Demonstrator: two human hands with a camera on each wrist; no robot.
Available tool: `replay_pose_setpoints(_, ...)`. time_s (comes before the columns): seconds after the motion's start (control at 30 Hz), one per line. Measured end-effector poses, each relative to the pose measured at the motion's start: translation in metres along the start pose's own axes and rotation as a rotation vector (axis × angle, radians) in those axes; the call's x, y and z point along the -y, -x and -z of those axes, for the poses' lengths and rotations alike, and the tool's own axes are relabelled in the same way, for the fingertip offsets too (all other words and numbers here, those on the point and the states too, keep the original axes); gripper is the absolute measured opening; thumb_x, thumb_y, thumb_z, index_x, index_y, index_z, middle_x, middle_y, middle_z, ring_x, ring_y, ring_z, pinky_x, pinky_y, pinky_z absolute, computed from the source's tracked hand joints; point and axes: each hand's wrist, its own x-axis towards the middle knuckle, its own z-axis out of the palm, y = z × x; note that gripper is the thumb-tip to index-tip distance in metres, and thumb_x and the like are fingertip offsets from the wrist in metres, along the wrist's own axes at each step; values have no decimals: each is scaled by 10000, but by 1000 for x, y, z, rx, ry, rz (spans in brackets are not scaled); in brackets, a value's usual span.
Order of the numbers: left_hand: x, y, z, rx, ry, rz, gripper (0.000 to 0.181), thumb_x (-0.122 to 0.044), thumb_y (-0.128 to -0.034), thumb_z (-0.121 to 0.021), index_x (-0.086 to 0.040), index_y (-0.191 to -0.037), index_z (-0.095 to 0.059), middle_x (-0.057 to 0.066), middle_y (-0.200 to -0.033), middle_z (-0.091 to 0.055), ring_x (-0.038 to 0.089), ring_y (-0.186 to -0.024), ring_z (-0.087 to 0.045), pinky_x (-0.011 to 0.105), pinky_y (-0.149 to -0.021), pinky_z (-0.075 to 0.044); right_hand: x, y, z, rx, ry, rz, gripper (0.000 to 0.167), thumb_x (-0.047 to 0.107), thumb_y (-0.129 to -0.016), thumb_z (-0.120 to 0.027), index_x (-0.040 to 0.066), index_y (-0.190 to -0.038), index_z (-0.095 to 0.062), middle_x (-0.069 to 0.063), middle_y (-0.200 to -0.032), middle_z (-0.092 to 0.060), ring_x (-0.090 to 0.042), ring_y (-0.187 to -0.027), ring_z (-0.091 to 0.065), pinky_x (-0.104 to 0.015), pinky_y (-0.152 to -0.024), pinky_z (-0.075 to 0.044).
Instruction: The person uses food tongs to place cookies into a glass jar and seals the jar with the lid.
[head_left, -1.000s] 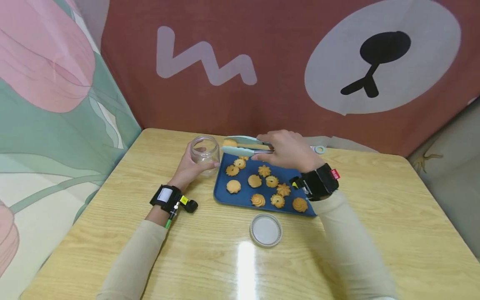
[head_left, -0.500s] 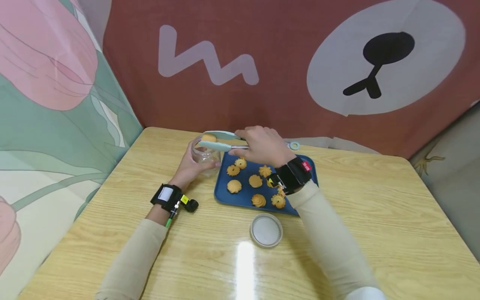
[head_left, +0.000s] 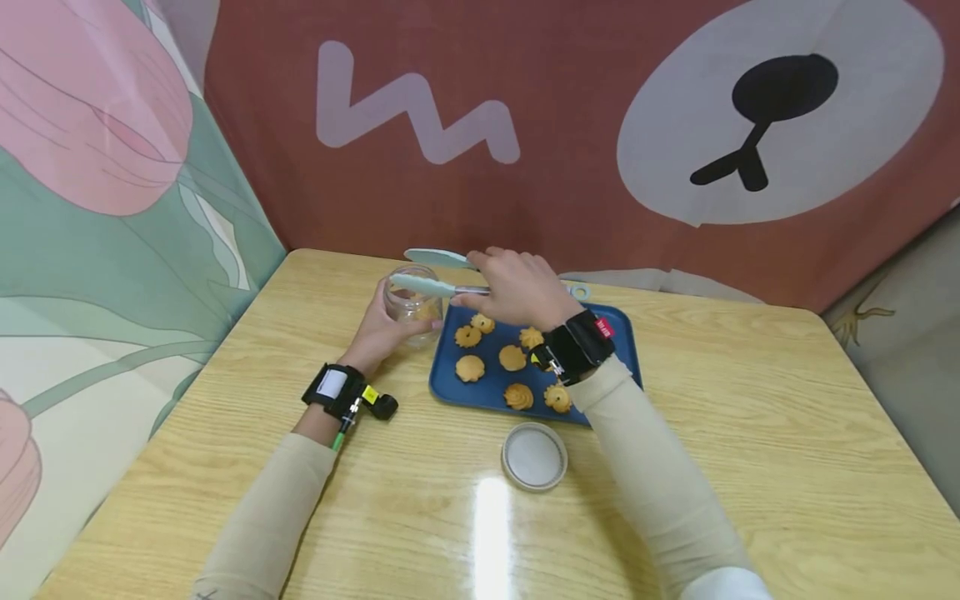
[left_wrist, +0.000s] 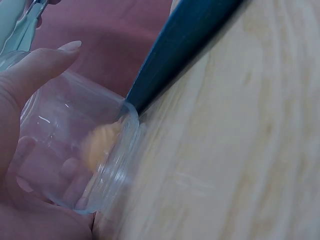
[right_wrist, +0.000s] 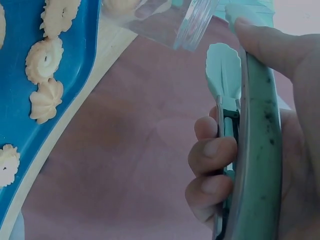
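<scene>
My left hand (head_left: 373, 335) grips a clear jar (head_left: 415, 312) standing at the left of the tray, its thumb across the near side. Inside the jar, low down, lies a golden cookie (left_wrist: 100, 145), blurred in the left wrist view. With curled fingers my right hand (head_left: 519, 287) holds a pair of pale green tongs (head_left: 424, 286) over the jar's mouth. The tong tips are spread apart with nothing between them. Several cookies (head_left: 470, 368) lie on the blue tray (head_left: 450, 397); the right forearm hides part of it.
A round lid (head_left: 535, 457) lies on the wooden table (head_left: 390, 500) in front of the tray. Behind the table's far edge hangs a brown printed cloth (head_left: 562, 192). A patterned cloth (head_left: 120, 275) is on the left.
The right hand has carried the tongs left from above the tray to the jar. The tongs have spread and the cookie they held has dropped into the jar. The left hand stays put.
</scene>
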Motion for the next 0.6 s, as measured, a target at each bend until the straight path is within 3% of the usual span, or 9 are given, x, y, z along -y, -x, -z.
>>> replay_pose_setpoints(0.27,1,3,-1,-13,8,-40,985,-226,-823,-918,-319,-1584,-298,65,-1535,-450,261,-1443,-422,526,-1258,-286,0,3,-2,-5,-17,-6,746,632,-976,-641,112,-1504,-558,-82,-1230,-714,-215,-925,-697,-372,-698,-574)
replay_pose_setpoints(0.43,2,2,2,-12,-15,-30,1023,-235,-829,-914,-315,-1613,-261,116,-1553,-456,295,-1432,-442,541,-1233,-333,-4,9,3,-15,-38,-22,788,676,-969,-613,115,-1518,-547,-98,-1246,-720,-238,-970,-708,-380,-716,-584)
replay_pose_setpoints(0.6,1,1,3,-19,-35,-26,1050,-235,-811,-927,-332,-1616,-260,170,-1567,-446,332,-1432,-454,548,-1228,-358,-15,20,8,-51,-40,2,761,655,-976,-620,103,-1498,-565,-98,-1192,-726,-237,-921,-699,-360,-640,-543)
